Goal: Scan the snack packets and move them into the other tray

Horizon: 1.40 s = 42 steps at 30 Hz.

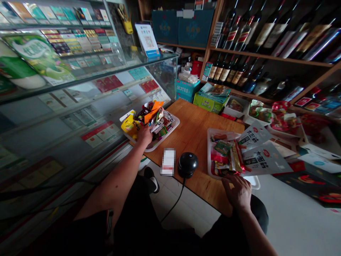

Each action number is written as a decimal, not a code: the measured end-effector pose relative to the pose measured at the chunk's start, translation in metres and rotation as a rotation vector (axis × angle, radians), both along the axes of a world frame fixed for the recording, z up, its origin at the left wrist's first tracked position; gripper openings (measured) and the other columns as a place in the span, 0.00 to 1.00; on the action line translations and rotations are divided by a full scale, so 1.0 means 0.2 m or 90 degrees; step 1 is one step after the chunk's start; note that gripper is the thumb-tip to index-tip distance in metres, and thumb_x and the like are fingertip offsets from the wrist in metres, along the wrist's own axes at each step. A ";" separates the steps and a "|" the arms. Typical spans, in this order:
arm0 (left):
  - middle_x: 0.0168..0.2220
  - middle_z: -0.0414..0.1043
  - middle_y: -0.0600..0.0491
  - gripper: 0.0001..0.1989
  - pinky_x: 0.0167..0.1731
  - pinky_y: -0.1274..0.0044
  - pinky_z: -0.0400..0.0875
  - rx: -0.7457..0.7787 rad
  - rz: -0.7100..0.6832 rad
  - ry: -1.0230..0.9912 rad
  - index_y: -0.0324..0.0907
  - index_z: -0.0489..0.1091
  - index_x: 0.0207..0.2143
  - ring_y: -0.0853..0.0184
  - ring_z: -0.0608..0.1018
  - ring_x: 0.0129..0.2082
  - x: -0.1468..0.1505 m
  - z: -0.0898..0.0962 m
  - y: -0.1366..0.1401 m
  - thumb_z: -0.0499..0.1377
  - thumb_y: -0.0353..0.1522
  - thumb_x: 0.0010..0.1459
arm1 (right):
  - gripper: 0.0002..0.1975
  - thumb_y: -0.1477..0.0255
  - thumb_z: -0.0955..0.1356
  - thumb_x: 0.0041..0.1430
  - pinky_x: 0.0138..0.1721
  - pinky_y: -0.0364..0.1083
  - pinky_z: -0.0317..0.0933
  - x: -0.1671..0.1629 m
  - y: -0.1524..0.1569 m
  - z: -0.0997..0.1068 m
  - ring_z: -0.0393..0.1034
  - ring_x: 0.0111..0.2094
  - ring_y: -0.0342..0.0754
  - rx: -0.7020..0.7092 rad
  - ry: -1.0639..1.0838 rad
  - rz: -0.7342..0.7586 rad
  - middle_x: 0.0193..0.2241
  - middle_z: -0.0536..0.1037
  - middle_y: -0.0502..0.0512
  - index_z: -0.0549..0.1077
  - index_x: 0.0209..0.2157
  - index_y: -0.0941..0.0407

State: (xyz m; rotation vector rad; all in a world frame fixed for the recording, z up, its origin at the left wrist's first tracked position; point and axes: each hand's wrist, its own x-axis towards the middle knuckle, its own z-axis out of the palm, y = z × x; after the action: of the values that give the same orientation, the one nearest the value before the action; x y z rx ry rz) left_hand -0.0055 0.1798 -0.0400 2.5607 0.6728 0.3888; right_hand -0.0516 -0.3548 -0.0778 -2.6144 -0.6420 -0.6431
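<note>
My left hand point(145, 137) reaches into the near side of a white plastic tray point(170, 134) of snack packets. Its fingers are bent among the packets, beside a yellow packet point(129, 124) and below an orange one point(154, 112); what they grip is hidden. At the near edge of a second white tray point(209, 153), my right hand point(238, 192) has its fingers closed over the rim. That tray holds red and gold packets point(234, 156), and two large grey-white snack bags point(266, 160) lean out over its right side.
A black corded scanner-like device point(188, 164) and a blurred white packet point(167, 161) sit between the trays on the wooden table point(191, 121). A glass display counter point(106, 89) borders the left. Wine bottles point(269, 33) fill shelves behind; boxed goods point(314, 181) lie right.
</note>
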 end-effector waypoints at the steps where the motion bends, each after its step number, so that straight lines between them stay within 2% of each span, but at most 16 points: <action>1: 0.49 0.76 0.34 0.18 0.54 0.67 0.64 0.020 -0.003 0.006 0.33 0.74 0.50 0.51 0.75 0.52 0.00 0.00 0.00 0.59 0.24 0.56 | 0.12 0.61 0.66 0.64 0.46 0.52 0.55 0.00 0.00 0.00 0.73 0.39 0.56 0.000 0.002 0.001 0.33 0.80 0.58 0.77 0.35 0.54; 6: 0.43 0.79 0.35 0.12 0.51 0.65 0.67 0.071 0.020 0.020 0.34 0.78 0.42 0.51 0.78 0.47 -0.04 0.03 0.00 0.56 0.31 0.62 | 0.12 0.62 0.66 0.64 0.46 0.52 0.56 0.00 0.00 0.00 0.73 0.40 0.57 0.002 0.010 0.004 0.33 0.80 0.58 0.77 0.35 0.54; 9: 0.41 0.79 0.36 0.12 0.50 0.65 0.69 0.057 0.055 -0.042 0.36 0.76 0.38 0.51 0.79 0.47 -0.09 0.09 -0.01 0.56 0.34 0.63 | 0.12 0.60 0.67 0.64 0.46 0.53 0.56 0.00 -0.01 0.00 0.73 0.40 0.57 0.012 0.026 0.003 0.34 0.80 0.57 0.77 0.35 0.54; 11: 0.40 0.79 0.38 0.12 0.47 0.66 0.72 -0.033 0.071 -0.110 0.37 0.75 0.38 0.53 0.80 0.45 -0.13 0.13 -0.03 0.56 0.36 0.64 | 0.13 0.59 0.67 0.64 0.45 0.53 0.58 0.00 -0.01 0.01 0.74 0.40 0.57 0.030 0.038 0.007 0.35 0.81 0.57 0.77 0.36 0.53; 16: 0.42 0.79 0.43 0.14 0.32 0.72 0.77 -0.462 0.025 -0.283 0.38 0.69 0.44 0.62 0.83 0.33 -0.29 0.25 -0.15 0.57 0.39 0.63 | 0.11 0.61 0.67 0.64 0.47 0.54 0.63 -0.01 0.04 0.13 0.73 0.42 0.56 0.165 0.056 0.024 0.39 0.80 0.59 0.77 0.38 0.54; 18: 0.41 0.79 0.44 0.17 0.30 0.73 0.78 -0.583 -0.015 -0.324 0.38 0.68 0.44 0.62 0.83 0.32 -0.37 0.31 -0.24 0.62 0.41 0.59 | 0.10 0.63 0.67 0.64 0.49 0.54 0.64 -0.03 0.11 0.21 0.73 0.43 0.56 0.234 0.062 0.021 0.39 0.80 0.59 0.77 0.37 0.53; 20: 0.39 0.79 0.45 0.19 0.30 0.73 0.78 -0.664 -0.047 -0.335 0.38 0.69 0.43 0.61 0.84 0.32 -0.45 0.38 -0.34 0.65 0.42 0.56 | 0.10 0.63 0.68 0.64 0.47 0.53 0.66 -0.06 0.20 0.29 0.74 0.42 0.55 0.301 0.129 0.043 0.39 0.80 0.59 0.78 0.37 0.53; 22: 0.38 0.80 0.46 0.19 0.29 0.74 0.77 -0.716 -0.073 -0.323 0.38 0.69 0.42 0.61 0.84 0.32 -0.52 0.43 -0.45 0.66 0.42 0.54 | 0.11 0.61 0.69 0.63 0.43 0.52 0.68 -0.08 0.31 0.38 0.75 0.39 0.54 0.390 0.258 0.058 0.39 0.81 0.58 0.78 0.39 0.53; 25: 0.37 0.79 0.47 0.17 0.30 0.74 0.76 -0.771 -0.120 -0.292 0.39 0.70 0.40 0.60 0.84 0.33 -0.61 0.49 -0.62 0.66 0.41 0.55 | 0.18 0.57 0.72 0.59 0.42 0.51 0.69 -0.11 0.49 0.49 0.76 0.40 0.53 0.592 0.465 0.111 0.40 0.81 0.58 0.75 0.45 0.54; 28: 0.35 0.78 0.50 0.16 0.29 0.75 0.76 -0.820 -0.152 -0.260 0.40 0.69 0.40 0.60 0.84 0.33 -0.66 0.50 -0.76 0.67 0.40 0.55 | 0.26 0.55 0.75 0.55 0.36 0.48 0.70 -0.12 0.64 0.56 0.77 0.38 0.51 0.767 0.638 0.180 0.43 0.81 0.59 0.72 0.50 0.54; 30: 0.33 0.77 0.53 0.14 0.27 0.75 0.75 -0.848 -0.160 -0.246 0.41 0.69 0.38 0.60 0.84 0.31 -0.68 0.50 -0.84 0.67 0.39 0.55 | 0.27 0.55 0.76 0.52 0.32 0.46 0.68 -0.12 0.71 0.59 0.76 0.34 0.49 0.817 0.701 0.202 0.39 0.81 0.57 0.73 0.48 0.55; 35: 0.36 0.79 0.50 0.17 0.26 0.77 0.74 -0.919 -0.128 -0.244 0.41 0.71 0.41 0.63 0.83 0.31 -0.71 0.47 -1.00 0.68 0.40 0.54 | 0.19 0.58 0.78 0.49 0.27 0.43 0.63 -0.16 0.79 0.60 0.68 0.23 0.42 0.865 0.679 0.155 0.24 0.77 0.51 0.74 0.33 0.57; 38: 0.39 0.80 0.46 0.21 0.28 0.76 0.76 -0.929 -0.106 -0.219 0.39 0.74 0.42 0.60 0.82 0.35 -0.72 0.42 -1.09 0.71 0.41 0.50 | 0.18 0.59 0.78 0.48 0.26 0.42 0.62 -0.19 0.80 0.57 0.68 0.22 0.42 0.885 0.682 0.136 0.22 0.76 0.50 0.73 0.31 0.56; 42: 0.35 0.80 0.46 0.22 0.28 0.75 0.77 -0.875 -0.019 -0.245 0.38 0.76 0.40 0.62 0.82 0.31 -0.71 0.35 -1.17 0.73 0.41 0.46 | 0.17 0.60 0.77 0.49 0.25 0.42 0.61 -0.24 0.79 0.54 0.66 0.22 0.41 0.859 0.704 0.180 0.23 0.76 0.48 0.76 0.33 0.56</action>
State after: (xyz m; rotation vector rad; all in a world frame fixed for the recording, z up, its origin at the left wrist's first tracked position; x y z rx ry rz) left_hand -0.1469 -0.0538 0.0301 1.1489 0.4724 0.2432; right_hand -0.0986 -0.1962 0.0309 -1.2026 -0.0739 0.4118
